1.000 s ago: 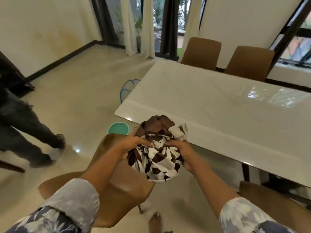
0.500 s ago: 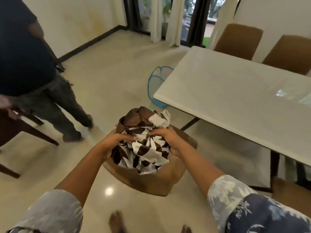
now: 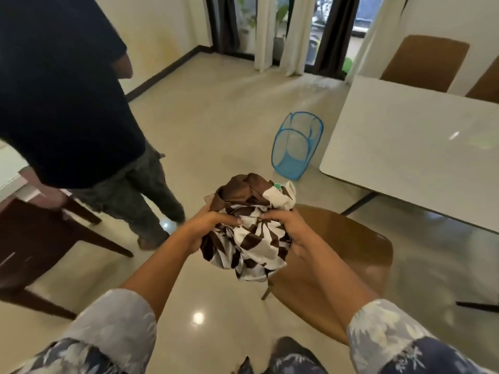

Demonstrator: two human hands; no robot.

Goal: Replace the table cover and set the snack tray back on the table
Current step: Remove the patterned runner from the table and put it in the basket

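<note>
Together, left hand and right hand, fingers curled around one bunched table cover, one table, one hamper.

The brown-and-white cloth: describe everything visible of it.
The cloth is a soft fabric printed in dark brown and white angular patches, with a plain brown stretch at the top. It is crumpled into a ball, loose folds hanging below. The left hand and the right hand grip it from either side, in the air above a brown chair, apart from the white table.
</note>
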